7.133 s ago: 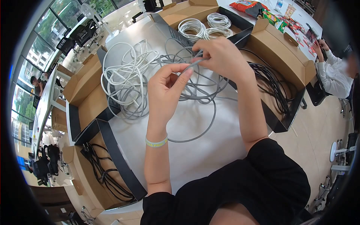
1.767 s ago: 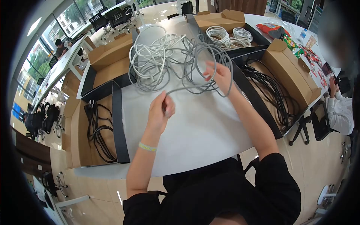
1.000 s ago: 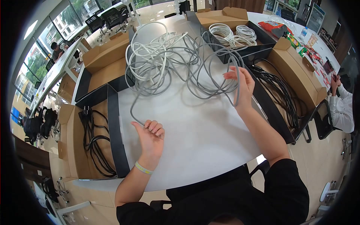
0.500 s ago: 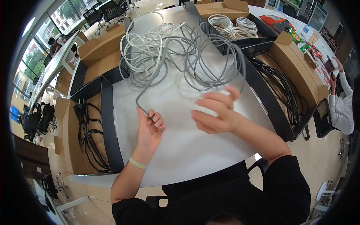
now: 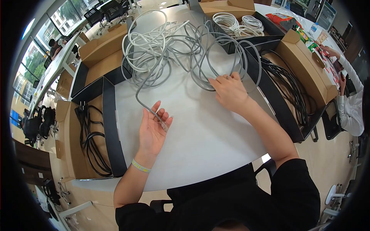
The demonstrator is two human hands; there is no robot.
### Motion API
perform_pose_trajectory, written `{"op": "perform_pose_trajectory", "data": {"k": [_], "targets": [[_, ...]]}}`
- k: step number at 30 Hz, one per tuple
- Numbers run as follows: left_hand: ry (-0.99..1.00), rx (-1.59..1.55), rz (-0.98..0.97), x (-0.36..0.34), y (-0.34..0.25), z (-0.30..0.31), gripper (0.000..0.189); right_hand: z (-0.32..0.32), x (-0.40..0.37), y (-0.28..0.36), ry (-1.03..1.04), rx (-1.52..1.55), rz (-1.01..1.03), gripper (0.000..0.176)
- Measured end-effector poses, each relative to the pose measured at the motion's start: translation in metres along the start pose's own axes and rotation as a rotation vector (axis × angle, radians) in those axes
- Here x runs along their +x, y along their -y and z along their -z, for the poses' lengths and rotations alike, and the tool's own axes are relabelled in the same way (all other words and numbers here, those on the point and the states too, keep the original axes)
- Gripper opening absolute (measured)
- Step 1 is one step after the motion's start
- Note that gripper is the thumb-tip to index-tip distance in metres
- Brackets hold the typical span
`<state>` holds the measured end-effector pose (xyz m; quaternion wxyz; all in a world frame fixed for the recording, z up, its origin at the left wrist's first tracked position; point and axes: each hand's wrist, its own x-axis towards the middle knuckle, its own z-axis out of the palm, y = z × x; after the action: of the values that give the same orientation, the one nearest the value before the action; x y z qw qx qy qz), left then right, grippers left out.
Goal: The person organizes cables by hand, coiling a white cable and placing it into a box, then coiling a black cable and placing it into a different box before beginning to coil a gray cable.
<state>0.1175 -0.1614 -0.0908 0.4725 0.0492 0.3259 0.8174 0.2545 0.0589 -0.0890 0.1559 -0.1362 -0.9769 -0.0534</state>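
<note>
My left hand [image 5: 152, 133] is palm up, with the plug end of a grey network cable [image 5: 143, 103] resting across its loosely curled fingers. The clear plug [image 5: 164, 126] shows at the fingertips. My right hand [image 5: 231, 90] has its fingers bent together on the right-hand loops of grey cable [image 5: 200, 79], and the exact grip is hidden under the fingers. Left of these loops, grey cable runs into a tangled heap of white cable [image 5: 148, 50] on the white table [image 5: 185, 150].
Black boxes with cardboard lids flank me: the left box [image 5: 110, 131] and right box [image 5: 269, 104] hold black cables. Coiled white cables [image 5: 239, 25] sit in the far right box. Snack packets [image 5: 279, 18] lie beyond, near a person in a white sleeve [image 5: 352, 77].
My right hand has moved up and away from me onto the grey loops, its fingers closing there. My left fingers have loosened, showing the plug; the cable beside them shifted slightly.
</note>
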Motion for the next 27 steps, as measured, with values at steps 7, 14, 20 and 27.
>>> {"op": "perform_pose_trajectory", "data": {"k": [7,14,20,27], "targets": [[0.052,0.085,-0.047,-0.004,-0.001,-0.003,0.042,0.016,0.001,0.009,-0.126,0.38,-0.037,0.021],[0.055,0.132,0.069,-0.004,0.001,-0.001,0.041,0.001,0.012,0.003,-0.624,0.551,-0.055,0.015],[0.08,0.264,0.149,-0.004,-0.001,-0.001,0.038,0.012,0.006,-0.011,-0.452,0.184,-0.221,0.026],[0.097,0.269,0.134,-0.003,0.0,0.001,0.038,0.011,0.003,-0.003,-0.272,0.385,-0.166,0.026]]}}
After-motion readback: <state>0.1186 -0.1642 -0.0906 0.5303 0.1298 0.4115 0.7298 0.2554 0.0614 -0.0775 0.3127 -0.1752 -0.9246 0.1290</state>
